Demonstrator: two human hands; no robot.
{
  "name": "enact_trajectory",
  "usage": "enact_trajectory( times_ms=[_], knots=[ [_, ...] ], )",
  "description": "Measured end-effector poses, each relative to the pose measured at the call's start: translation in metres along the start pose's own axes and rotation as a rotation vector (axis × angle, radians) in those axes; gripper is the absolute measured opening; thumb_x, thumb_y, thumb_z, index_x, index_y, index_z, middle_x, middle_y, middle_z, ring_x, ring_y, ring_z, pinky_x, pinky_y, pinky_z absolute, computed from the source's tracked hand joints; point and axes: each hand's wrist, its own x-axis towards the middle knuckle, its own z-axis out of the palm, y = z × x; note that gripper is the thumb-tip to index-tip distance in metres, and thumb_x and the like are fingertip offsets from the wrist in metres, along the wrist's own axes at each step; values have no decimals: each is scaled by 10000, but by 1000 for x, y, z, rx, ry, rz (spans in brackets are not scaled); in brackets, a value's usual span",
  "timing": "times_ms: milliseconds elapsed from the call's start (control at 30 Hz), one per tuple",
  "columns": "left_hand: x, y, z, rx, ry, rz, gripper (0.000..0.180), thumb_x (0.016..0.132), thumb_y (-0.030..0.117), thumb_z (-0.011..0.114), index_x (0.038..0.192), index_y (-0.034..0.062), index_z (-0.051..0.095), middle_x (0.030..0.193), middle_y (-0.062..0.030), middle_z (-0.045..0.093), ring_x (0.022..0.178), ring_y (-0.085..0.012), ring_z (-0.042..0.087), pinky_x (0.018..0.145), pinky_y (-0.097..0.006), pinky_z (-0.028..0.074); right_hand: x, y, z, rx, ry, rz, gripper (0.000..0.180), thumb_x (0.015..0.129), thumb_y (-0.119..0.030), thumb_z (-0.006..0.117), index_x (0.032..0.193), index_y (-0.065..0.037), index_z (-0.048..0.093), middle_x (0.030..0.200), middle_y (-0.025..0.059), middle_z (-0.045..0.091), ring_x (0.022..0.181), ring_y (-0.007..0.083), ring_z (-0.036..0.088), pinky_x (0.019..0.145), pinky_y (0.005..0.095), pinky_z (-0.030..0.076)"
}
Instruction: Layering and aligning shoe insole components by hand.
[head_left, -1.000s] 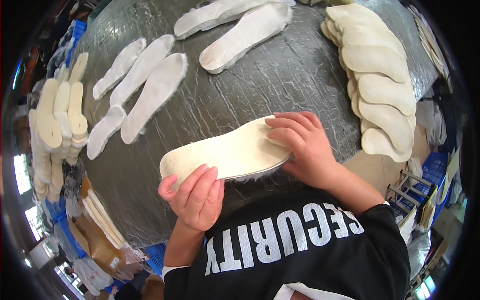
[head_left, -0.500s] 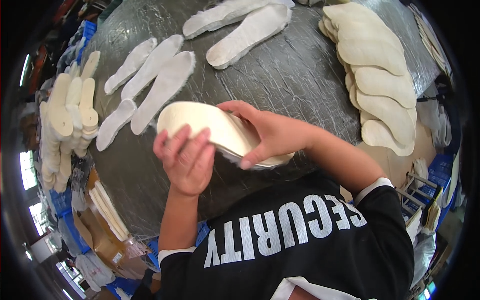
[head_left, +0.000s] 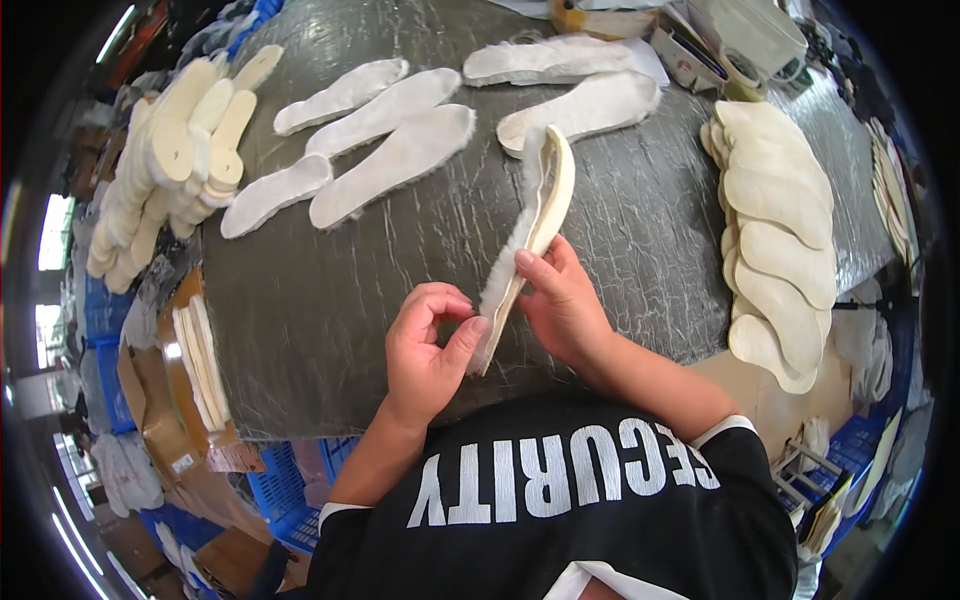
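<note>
Dark, crinkled sheeting covers the table (head_left: 640, 190), and much lies on or about it; at the far left a heap of cream insoles (head_left: 180, 130) leans over the edge, with four white fleecy insoles (head_left: 395, 165) lying slantwise to its right; two more, a far pair (head_left: 580, 110), lie beyond the hands, and the raised tip of the held piece covers a little of the nearer one in this view; at the right a fanned row of cream insoles (head_left: 785, 250) overlaps down toward the table's edge, and a pale bucket (head_left: 745, 35) stands at the far side; below the left edge are a cardboard box (head_left: 160, 410) with flat cream pieces (head_left: 200, 365) beside it, and a blue crate (head_left: 285, 490).

Both forearms come up from the black shirt (head_left: 560, 540); the right hand (head_left: 565, 300) is closed on the held insole (head_left: 558, 200), thumb over its near edge and fingers behind; the left hand (head_left: 425, 345) is half curled, its thumb against the fleece, though whether it pinches anything I cannot tell.

Held on edge above the table, the insole tilts up and away to the right; its fleece faces left, its cream side right; the right hand has it about midway, the left thumb near its lower end.
</note>
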Motion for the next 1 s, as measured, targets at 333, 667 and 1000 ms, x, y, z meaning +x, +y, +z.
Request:
enact_trajectory(
  times_ms=[333,667,1000],
  knots=[
    [4,10,6,42,-116,-186,58,881,14,672,850,-27,645,836,-46,630,721,-82,593,638,-243,491,-12,5,-1,-11,16,8,607,880,-122,714,1337,6,335,1246,111,515,1163,203,527,1027,394,423],
    [-11,-2,23,30,197,-54,149,888,66,714,954,8,594,928,-57,617,789,-88,585,677,-236,475,-18,13,-14,-31,105,83,597,902,-169,694,1349,-45,318,1271,109,522,1181,237,534,947,491,467],
    [-3,6,3,500,-86,354,278,752,-86,751,972,55,655,993,-99,632,819,-226,645,686,-311,530,-64,-20,-33,-321,46,414,538,987,-291,591,1405,-50,352,1399,111,464,1231,253,519,988,489,469]
  ],
)
